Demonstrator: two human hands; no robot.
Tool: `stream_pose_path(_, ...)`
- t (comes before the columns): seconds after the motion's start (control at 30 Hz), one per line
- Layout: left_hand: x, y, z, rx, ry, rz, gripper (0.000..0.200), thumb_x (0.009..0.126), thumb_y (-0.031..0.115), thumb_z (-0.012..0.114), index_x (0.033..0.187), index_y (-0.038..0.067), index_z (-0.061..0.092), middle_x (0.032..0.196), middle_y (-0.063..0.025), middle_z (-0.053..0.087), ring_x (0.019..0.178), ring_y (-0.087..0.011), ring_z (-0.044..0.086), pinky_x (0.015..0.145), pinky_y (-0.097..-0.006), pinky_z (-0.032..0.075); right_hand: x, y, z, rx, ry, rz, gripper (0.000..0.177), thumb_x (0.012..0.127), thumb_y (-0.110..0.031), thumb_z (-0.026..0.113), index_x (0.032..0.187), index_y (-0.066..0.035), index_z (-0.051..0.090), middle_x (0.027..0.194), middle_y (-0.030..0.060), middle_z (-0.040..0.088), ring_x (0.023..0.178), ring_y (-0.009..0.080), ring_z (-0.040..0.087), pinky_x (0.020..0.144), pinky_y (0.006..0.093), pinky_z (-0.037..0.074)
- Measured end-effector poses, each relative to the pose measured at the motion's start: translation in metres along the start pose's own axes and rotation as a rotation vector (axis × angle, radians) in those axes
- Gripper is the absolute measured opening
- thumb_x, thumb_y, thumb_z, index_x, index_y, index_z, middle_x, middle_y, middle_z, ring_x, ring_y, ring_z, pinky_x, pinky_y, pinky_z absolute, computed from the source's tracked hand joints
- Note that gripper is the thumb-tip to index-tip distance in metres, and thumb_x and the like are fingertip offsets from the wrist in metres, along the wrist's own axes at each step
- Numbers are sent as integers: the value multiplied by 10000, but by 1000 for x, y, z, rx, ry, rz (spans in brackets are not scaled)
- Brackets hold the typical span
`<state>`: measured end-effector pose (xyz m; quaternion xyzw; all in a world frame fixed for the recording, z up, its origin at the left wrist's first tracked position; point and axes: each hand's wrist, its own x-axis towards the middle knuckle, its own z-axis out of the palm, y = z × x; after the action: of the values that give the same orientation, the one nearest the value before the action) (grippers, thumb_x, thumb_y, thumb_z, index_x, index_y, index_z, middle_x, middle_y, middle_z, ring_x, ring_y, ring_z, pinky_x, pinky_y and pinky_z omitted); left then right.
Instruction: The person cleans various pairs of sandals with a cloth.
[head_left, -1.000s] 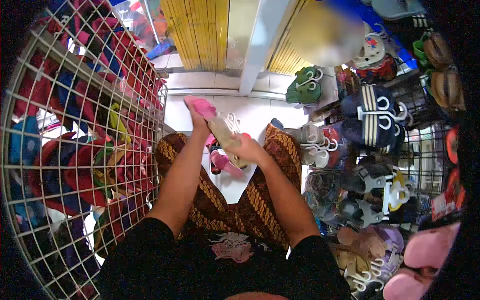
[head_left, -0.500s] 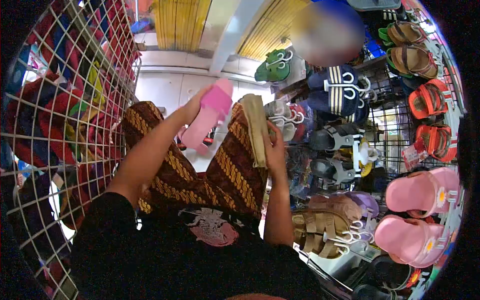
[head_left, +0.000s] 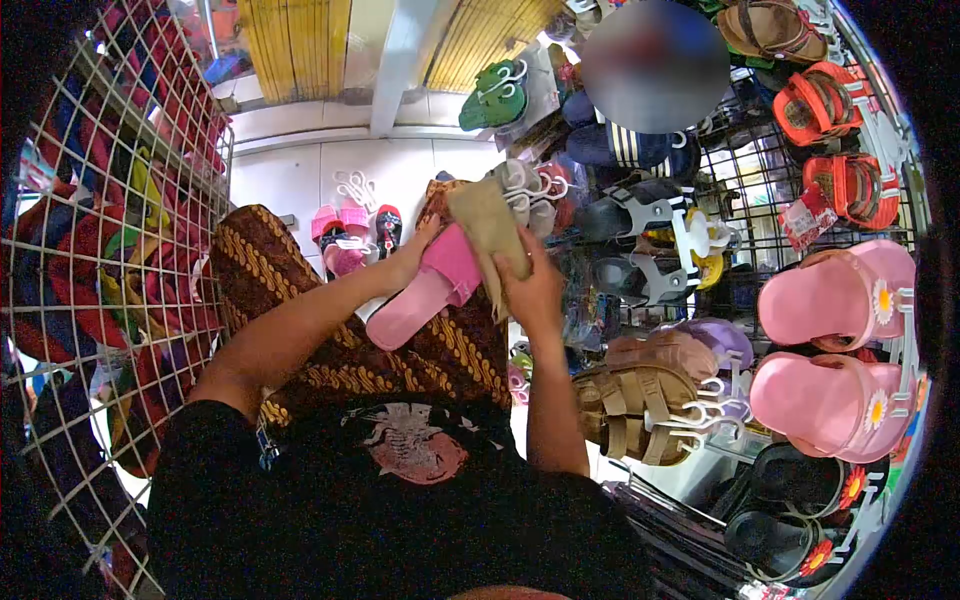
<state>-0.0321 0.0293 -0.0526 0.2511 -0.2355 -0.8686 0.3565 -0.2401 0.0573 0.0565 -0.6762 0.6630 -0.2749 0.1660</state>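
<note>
A pink slide sandal [head_left: 402, 312] with a darker pink strap is in my left hand [head_left: 412, 252], tilted above my lap. Its toe end points up toward the cloth, and my left fingers are partly hidden behind it. My right hand [head_left: 535, 290] grips a folded tan cloth [head_left: 480, 215]. The cloth overlaps the strap side of the sandal and appears to touch it. Beneath both hands lies brown patterned fabric [head_left: 330, 350] covering my legs.
A wire grid [head_left: 120, 270] with colourful goods stands close on the left. Sandals on hangers, among them pink flower sandals [head_left: 815, 300] and tan strapped sandals [head_left: 635, 410], crowd the right rack. More footwear [head_left: 345, 215] sits on the white tiled floor ahead.
The sandal has moved down and right relative to my lap, and the cloth has come over against it. The two were apart before. My view has shifted slightly.
</note>
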Motion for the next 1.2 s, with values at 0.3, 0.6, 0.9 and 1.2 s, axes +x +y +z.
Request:
stream_pose_path(0.3, -11, 7, -3, 142, 28, -43, 679, 1021, 583, 277, 1411, 52, 441, 1281, -100, 584, 1142, -224, 574, 1045, -369, 430, 13, 14, 13, 32, 33, -98, 563, 897, -290, 701, 1365, -53, 496, 1163, 221, 654, 1044, 312, 659, 901, 389, 502)
stream_pose_path(0.6, -23, 49, 2, -367, -196, -201, 656, 984, 539, 464, 1473, 142, 281, 1356, -168, 499, 1192, -373, 540, 849, -710, 491, 7, 38, 19, 713, 43, 316, 567, 939, -252, 628, 1408, -38, 391, 1369, 183, 481, 1269, 296, 454, 1096, 402, 342)
stream_pose_path(0.9, -14, 41, -17, -64, 61, -138, 556, 980, 493, 492, 1404, 135, 462, 1286, -119, 615, 1024, -252, 671, 825, -426, 590, -1, -40, -26, 319, -382, -274, 846, 714, -264, 817, 1423, -52, 408, 1338, 174, 518, 1228, 320, 523, 1056, 408, 401)
stream_pose_path(1.2, 7, 19, -85, 941, -181, 2, 627, 880, 373, 676, 1420, 149, 449, 1386, -97, 519, 1206, -265, 523, 1014, -413, 453, -11, -70, -18, -16, -807, -235, 763, 735, -258, 768, 1439, -249, 476, 1028, 171, 537, 956, 364, 597, 861, 430, 502)
